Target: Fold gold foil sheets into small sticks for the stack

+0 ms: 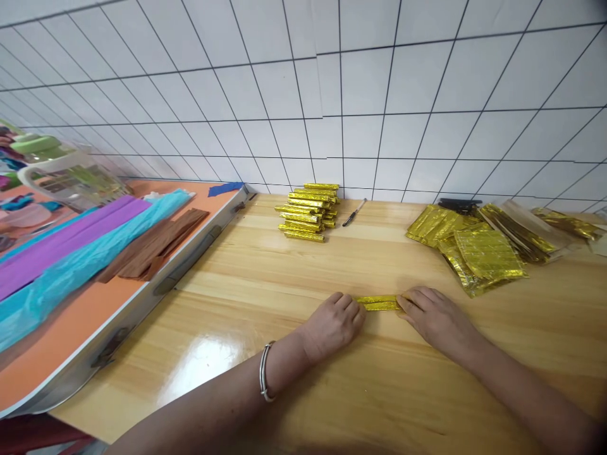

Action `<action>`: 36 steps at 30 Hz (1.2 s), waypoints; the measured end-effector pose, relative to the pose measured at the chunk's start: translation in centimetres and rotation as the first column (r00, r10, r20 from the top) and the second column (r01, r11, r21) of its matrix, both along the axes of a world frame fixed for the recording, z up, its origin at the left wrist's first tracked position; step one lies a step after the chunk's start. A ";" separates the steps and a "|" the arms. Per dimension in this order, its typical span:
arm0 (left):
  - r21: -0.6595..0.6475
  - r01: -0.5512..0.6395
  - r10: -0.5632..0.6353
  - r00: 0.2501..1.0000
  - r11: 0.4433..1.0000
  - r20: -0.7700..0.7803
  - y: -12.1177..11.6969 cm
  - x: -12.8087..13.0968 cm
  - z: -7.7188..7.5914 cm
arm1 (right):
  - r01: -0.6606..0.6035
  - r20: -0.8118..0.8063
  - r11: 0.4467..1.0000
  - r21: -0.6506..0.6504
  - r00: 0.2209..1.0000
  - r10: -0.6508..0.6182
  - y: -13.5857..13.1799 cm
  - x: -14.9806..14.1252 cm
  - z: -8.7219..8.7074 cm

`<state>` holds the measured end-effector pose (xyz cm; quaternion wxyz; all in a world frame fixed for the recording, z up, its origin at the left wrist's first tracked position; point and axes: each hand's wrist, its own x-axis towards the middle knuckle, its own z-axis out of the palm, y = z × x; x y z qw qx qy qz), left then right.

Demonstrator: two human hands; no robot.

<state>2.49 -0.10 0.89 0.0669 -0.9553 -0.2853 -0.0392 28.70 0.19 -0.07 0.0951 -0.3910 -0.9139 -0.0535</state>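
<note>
While the left hand (336, 321) and right hand (429, 313) each grip one end of a gold foil strip (382, 307) on the counter (246, 272) — fingers curled down over it — a pile of slim gold rolls (306, 216) lies near the tiled wall (365, 139), seemingly the finished pieces. The held strip looks part-folded, a dark line running along its length. Square gold foil sheets (490, 253) at the right appear left to do. Beside them, a translucent plastic sleeve (543, 226) seems to hold more foil; whether the green-lidded jug (85, 180) contains anything, I cannot tell.
</note>
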 end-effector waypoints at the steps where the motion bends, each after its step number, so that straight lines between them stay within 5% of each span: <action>1: -0.004 -0.010 0.010 1.000 1.000 0.016 0.0 0.0 -0.1 | -0.008 0.017 1.000 0.015 1.000 0.008 -0.1 0.0 -0.1; 16: -0.078 -0.126 0.125 0.992 0.989 -0.018 -0.1 0.8 1.3 | -0.012 0.158 0.994 0.108 0.987 -0.005 -0.8 -0.6 -0.1; 30: -0.130 -0.222 0.230 0.972 0.966 0.050 0.2 0.5 -0.3 | 0.123 -0.014 0.992 0.003 0.992 -0.123 -0.1 -0.3 -1.1; 36: -0.189 -0.152 0.169 0.983 0.970 0.078 0.4 -0.3 0.0 | 0.049 0.014 0.997 -0.055 0.999 -0.049 0.5 0.3 -0.5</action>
